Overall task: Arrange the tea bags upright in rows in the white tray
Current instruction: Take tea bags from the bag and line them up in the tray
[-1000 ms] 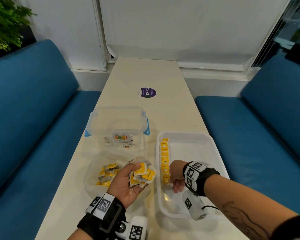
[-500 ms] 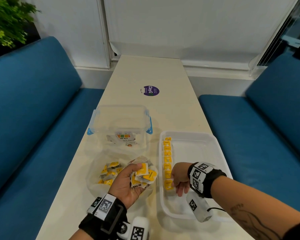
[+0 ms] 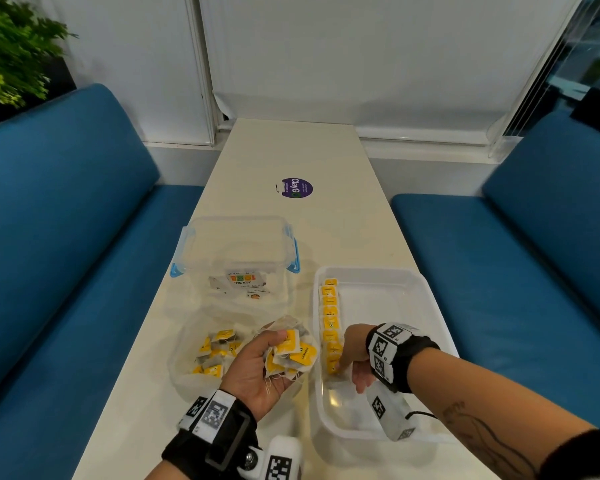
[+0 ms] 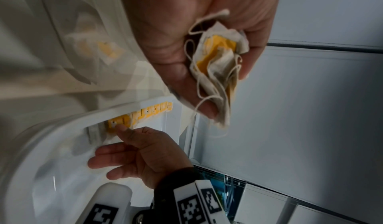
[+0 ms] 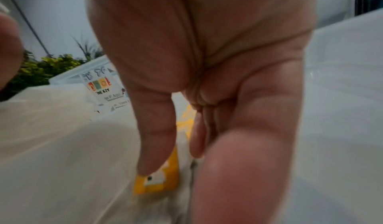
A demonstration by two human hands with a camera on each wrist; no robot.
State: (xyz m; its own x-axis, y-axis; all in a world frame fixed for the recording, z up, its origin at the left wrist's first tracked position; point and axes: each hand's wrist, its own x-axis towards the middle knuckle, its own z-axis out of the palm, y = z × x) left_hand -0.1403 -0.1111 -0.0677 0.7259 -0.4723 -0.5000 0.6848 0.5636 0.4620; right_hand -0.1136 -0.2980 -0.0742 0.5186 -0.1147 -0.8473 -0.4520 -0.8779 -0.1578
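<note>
The white tray (image 3: 378, 271) lies on the right of the table. A row of upright yellow-tagged tea bags (image 3: 329, 313) runs along its left wall, also seen in the left wrist view (image 4: 149, 111). My right hand (image 3: 352, 358) is inside the tray at the row's near end. Its thumb (image 5: 153, 137) presses the yellow tag of the nearest tea bag (image 5: 157, 183), and its other fingers (image 4: 110, 150) stretch out straight beside the bag. My left hand (image 3: 257, 372) hovers left of the tray, palm up, gripping a bunch of tea bags (image 3: 291, 351) with dangling strings (image 4: 217, 60).
A clear bowl (image 3: 187, 375) with several loose tea bags (image 3: 215, 355) sits under and left of my left hand. Behind it stands a clear box with blue clips (image 3: 236, 258). A purple sticker (image 3: 297, 188) marks the table farther back. Blue benches flank the table.
My right hand stays at the near end of the row, and its thumb has settled on the last bag's tag. The left hand still holds its bunch in the same place.
</note>
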